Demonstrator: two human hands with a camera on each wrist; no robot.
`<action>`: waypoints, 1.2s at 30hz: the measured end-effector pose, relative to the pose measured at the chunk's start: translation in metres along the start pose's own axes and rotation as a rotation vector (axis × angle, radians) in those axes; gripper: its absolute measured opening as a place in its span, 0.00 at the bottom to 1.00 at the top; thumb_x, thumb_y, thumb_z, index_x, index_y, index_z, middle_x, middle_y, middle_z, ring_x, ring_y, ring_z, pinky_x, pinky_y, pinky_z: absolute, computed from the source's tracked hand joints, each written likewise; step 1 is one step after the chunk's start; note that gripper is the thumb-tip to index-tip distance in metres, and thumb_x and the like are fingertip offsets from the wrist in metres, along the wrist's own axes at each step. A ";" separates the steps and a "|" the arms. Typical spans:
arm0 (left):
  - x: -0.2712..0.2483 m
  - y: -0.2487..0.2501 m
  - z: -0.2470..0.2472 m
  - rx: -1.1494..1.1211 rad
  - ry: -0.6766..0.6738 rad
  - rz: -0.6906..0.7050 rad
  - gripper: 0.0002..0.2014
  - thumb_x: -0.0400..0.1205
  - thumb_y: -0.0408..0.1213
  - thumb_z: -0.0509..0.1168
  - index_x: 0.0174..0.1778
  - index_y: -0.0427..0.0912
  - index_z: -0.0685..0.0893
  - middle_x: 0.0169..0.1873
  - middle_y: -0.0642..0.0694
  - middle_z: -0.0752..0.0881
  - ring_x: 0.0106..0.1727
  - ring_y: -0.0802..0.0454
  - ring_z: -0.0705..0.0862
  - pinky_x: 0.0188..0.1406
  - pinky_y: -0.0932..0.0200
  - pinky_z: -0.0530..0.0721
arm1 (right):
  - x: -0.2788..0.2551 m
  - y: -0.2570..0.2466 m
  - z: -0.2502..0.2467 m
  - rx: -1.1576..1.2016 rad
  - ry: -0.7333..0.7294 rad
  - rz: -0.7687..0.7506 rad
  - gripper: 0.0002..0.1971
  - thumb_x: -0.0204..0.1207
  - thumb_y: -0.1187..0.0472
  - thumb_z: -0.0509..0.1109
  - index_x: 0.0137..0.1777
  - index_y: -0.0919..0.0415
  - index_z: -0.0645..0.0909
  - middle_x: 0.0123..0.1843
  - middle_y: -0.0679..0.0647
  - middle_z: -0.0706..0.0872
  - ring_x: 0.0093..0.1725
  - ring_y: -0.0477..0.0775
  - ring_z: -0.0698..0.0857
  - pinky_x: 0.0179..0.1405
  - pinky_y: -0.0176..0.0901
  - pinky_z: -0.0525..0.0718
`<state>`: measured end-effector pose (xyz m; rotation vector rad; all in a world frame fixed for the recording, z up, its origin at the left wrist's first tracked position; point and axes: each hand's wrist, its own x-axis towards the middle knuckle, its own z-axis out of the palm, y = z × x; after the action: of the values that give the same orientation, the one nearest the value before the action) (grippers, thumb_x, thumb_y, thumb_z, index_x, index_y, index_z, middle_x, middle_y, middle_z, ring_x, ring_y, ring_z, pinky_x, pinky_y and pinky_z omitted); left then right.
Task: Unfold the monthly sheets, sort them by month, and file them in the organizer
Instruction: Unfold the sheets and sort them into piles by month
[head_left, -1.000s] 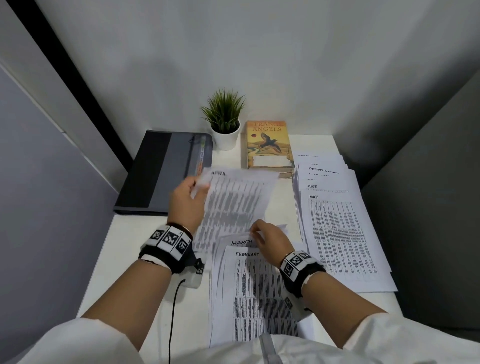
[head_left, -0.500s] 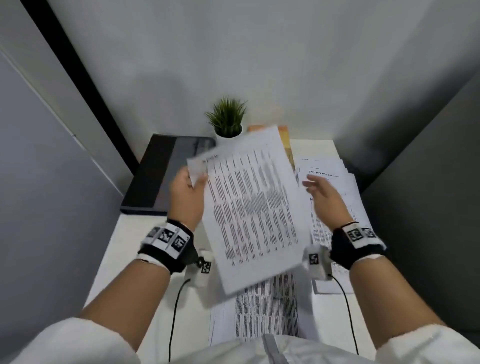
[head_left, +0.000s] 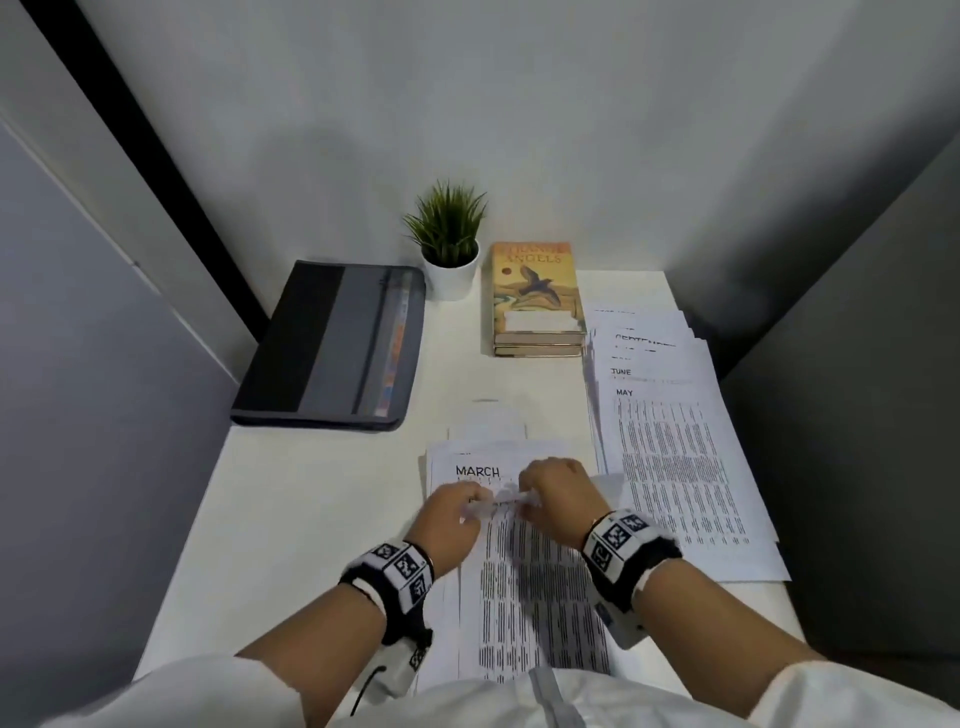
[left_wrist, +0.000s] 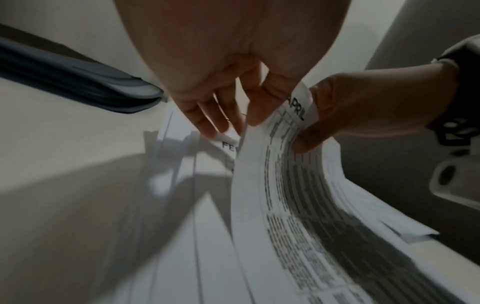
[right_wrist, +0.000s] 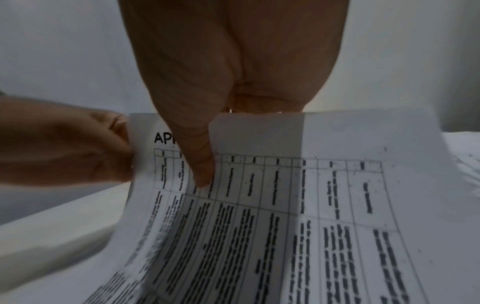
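While the white printed April sheet (right_wrist: 272, 205) arches above the March sheet (head_left: 478, 470) on the surface, left hand (head_left: 449, 519) and right hand (head_left: 558, 501) each pinch its top edge in a closed grip.

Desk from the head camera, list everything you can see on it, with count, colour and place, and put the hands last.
APRIL sheet: one, white with black print, held above the near-centre pile.
MARCH sheet: one, white, near-centre pile, header showing beyond the hands.
Right pile: several white sheets, fanned, MAY on top, JUNE next.
Organizer: one, black and grey, far left, closed.
Plant: one, green in a white pot, far centre.
Books: two stacked, orange cover on top, right of the plant.
Table: one, white.
Left hand: pinches the APRIL sheet's top left corner.
Right hand: pinches its top edge.
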<state>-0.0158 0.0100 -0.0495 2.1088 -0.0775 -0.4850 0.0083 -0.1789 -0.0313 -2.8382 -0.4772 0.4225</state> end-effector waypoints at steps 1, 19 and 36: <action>0.001 -0.003 -0.001 0.041 0.035 0.019 0.21 0.73 0.18 0.57 0.46 0.50 0.83 0.56 0.52 0.82 0.61 0.54 0.78 0.64 0.62 0.71 | -0.001 0.000 0.007 -0.022 -0.016 -0.016 0.04 0.75 0.55 0.69 0.47 0.53 0.81 0.50 0.49 0.84 0.54 0.54 0.80 0.65 0.51 0.73; 0.032 -0.026 -0.007 -0.060 0.024 -0.219 0.07 0.85 0.40 0.61 0.48 0.44 0.84 0.58 0.50 0.85 0.62 0.52 0.81 0.58 0.61 0.73 | -0.033 -0.009 0.039 0.123 0.175 -0.119 0.08 0.69 0.69 0.70 0.48 0.64 0.82 0.56 0.57 0.86 0.52 0.61 0.83 0.46 0.50 0.84; -0.003 -0.022 -0.002 -0.179 -0.149 -0.150 0.17 0.84 0.50 0.62 0.37 0.46 0.90 0.65 0.49 0.83 0.66 0.53 0.79 0.69 0.49 0.71 | -0.055 -0.012 0.040 0.111 0.178 -0.110 0.12 0.56 0.64 0.81 0.36 0.55 0.82 0.43 0.48 0.86 0.46 0.55 0.80 0.41 0.45 0.80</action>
<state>-0.0207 0.0246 -0.0654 1.9095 0.0377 -0.7131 -0.0577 -0.1795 -0.0521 -2.6955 -0.5526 0.1686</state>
